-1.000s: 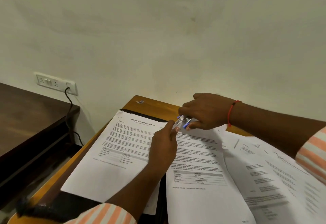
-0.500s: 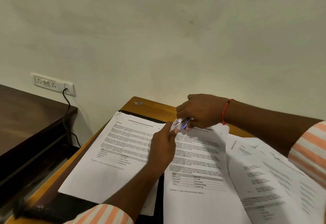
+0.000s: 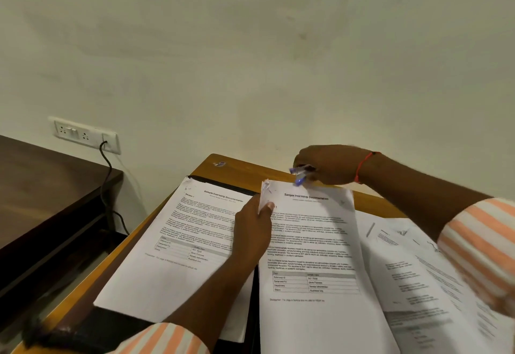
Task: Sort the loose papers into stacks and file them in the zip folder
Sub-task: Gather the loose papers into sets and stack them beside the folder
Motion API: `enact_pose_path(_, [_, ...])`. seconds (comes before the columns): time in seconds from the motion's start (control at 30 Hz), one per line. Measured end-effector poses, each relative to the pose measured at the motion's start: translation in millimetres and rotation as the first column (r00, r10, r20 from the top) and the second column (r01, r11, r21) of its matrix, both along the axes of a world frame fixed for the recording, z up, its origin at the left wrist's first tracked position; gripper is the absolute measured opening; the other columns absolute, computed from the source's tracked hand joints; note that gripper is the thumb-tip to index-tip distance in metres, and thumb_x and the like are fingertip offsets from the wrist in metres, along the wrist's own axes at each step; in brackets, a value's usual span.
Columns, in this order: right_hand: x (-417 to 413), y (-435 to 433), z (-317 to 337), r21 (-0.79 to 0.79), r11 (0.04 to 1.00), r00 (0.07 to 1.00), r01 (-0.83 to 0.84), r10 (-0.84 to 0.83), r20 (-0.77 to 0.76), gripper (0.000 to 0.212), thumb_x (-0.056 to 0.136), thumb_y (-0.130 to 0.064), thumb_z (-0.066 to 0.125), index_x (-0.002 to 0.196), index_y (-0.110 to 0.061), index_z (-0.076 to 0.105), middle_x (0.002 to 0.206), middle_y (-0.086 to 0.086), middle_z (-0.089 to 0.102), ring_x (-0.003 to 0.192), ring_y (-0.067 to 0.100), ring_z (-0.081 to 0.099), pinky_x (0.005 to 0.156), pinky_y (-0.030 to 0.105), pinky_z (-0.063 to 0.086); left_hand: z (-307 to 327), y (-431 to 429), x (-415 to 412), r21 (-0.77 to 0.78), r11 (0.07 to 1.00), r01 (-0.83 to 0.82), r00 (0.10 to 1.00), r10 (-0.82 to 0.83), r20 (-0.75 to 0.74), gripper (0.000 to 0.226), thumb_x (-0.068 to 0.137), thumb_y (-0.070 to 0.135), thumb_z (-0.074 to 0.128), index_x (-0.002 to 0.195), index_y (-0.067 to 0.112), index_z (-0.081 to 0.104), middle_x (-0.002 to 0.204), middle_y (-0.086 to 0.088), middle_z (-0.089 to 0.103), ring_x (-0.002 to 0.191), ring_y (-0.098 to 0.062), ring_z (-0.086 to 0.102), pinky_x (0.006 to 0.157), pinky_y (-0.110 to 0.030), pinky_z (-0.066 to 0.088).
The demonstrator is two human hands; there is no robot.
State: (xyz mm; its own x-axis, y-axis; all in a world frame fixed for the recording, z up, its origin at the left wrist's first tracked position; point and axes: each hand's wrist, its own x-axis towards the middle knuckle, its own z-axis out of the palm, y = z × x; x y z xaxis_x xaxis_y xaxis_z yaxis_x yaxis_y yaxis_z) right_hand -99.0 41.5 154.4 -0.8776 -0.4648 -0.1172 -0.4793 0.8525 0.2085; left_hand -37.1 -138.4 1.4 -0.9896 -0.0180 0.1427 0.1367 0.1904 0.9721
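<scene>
- I am looking down on an orange-brown wooden desk [image 3: 239,168] set against a pale cream wall [image 3: 250,74]. A small sticker [image 3: 218,164] sits near the desk's far corner.
- A black zip folder [image 3: 106,328] lies flat on the desk, mostly covered by paper. I see its dark edge only along the far side and at the near corner.
- The left stack [image 3: 178,247] of printed pages rests on the folder, lying flat.
- The middle stack [image 3: 312,256] lies just beside it to the right, headed "Sample Internship Documentation". Its top-left corner is crumpled and lifted.
- The left hand [image 3: 252,231] pinches that lifted corner between thumb and fingertips. I cannot tell how the other fingers lie.
- The right hand [image 3: 331,164] is over the far edge of the middle stack, fingers curled round a small blue-and-clear object [image 3: 300,176]. It is too blurred for me to identify, and I cannot tell whether its tip touches the sheet.
- A red thread [image 3: 362,168] circles the right wrist, and both arms wear orange-and-white striped sleeves [image 3: 479,242].
- Loose right-hand papers [image 3: 418,270] overlap one another beside the middle stack, partly under the right forearm.
- To the left stands a dark wooden table [image 3: 41,192]. A white socket panel [image 3: 83,134] is on the wall above it, and a black cable [image 3: 107,186] hangs down from the panel.
</scene>
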Motion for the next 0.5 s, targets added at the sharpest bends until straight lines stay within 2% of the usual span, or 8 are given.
enact_pose_path(0.1, [-14.7,10.3,-21.4,-0.292,0.949,0.987,0.115,-0.144,-0.078,0.023,0.100,-0.018,0.058,0.121,-0.007,0.059,0.110,0.005,0.056,0.099,0.022,0.054,0.080,0.030,0.037,3.4,-1.6,1.2,0.095,0.995,-0.010,0.997,0.003,0.076,0.031,0.104,0.035,0.054,0.132,0.023,0.058,0.119,0.002,0.071,0.091,-0.014,0.071,0.072,-0.027,0.059])
enact_pose_path(0.17, [-22.2,8.4,-38.9,-0.359,0.924,0.982,0.132,-0.173,-0.082,0.019,0.101,-0.011,0.054,0.120,-0.009,0.056,0.107,0.003,0.047,0.093,0.022,0.051,0.073,0.025,0.033,7.9,-2.8,2.7,0.101,0.995,-0.009,0.996,0.000,0.093,0.035,0.104,0.033,0.053,0.138,0.023,0.054,0.125,0.004,0.067,0.087,-0.008,0.067,0.064,-0.017,0.054])
enact_pose_path(0.2, [-26.4,5.4,-47.8,-0.362,0.921,0.982,0.146,-0.179,-0.060,0.016,0.101,-0.009,0.051,0.117,-0.010,0.055,0.107,0.003,0.044,0.091,0.022,0.050,0.070,0.023,0.032,9.9,-4.0,3.5,0.088,0.996,-0.009,0.995,0.001,0.097,0.036,0.105,0.032,0.053,0.140,0.023,0.053,0.126,0.004,0.065,0.083,-0.004,0.064,0.058,-0.011,0.048])
enact_pose_path(0.27, [-38.5,-2.3,-63.1,-0.350,0.916,0.977,0.196,-0.213,-0.009,0.014,0.102,-0.009,0.048,0.113,-0.006,0.055,0.107,0.006,0.042,0.088,0.024,0.049,0.071,0.026,0.034,11.1,-6.1,4.2,0.064,0.998,-0.008,0.994,0.001,0.106,0.037,0.105,0.030,0.052,0.142,0.023,0.051,0.130,0.004,0.063,0.082,-0.002,0.060,0.052,-0.008,0.042])
enact_pose_path(0.33, [-53.1,-12.0,-75.3,-0.350,0.909,0.972,0.227,-0.235,0.020,0.019,0.102,-0.014,0.049,0.113,-0.001,0.058,0.105,0.010,0.045,0.089,0.027,0.049,0.075,0.031,0.034,11.6,-7.2,4.1,0.028,1.000,-0.001,0.993,-0.003,0.116,0.039,0.106,0.028,0.051,0.144,0.022,0.050,0.135,0.002,0.062,0.092,-0.005,0.059,0.057,-0.009,0.040])
enact_pose_path(0.4, [-72.7,-22.1,-91.7,-0.329,0.914,0.970,0.237,-0.241,0.030,0.024,0.103,-0.023,0.051,0.113,-0.003,0.061,0.102,0.012,0.053,0.090,0.028,0.051,0.075,0.032,0.035,10.4,-11.6,2.3,-0.019,1.000,0.003,0.991,-0.001,0.134,0.041,0.106,0.028,0.051,0.146,0.022,0.049,0.138,0.001,0.061,0.101,-0.008,0.058,0.063,-0.012,0.043])
enact_pose_path(0.5, [-100.5,-32.3,-115.9,-0.275,0.925,0.964,0.260,-0.264,0.026,0.029,0.103,-0.027,0.051,0.121,-0.007,0.060,0.114,0.015,0.060,0.099,0.028,0.056,0.082,0.032,0.041,5.9,-15.6,-3.4,-0.072,0.997,-0.004,0.985,0.016,0.169,0.044,0.105,0.029,0.052,0.148,0.023,0.049,0.140,0.000,0.060,0.116,-0.018,0.063,0.083,-0.028,0.056])
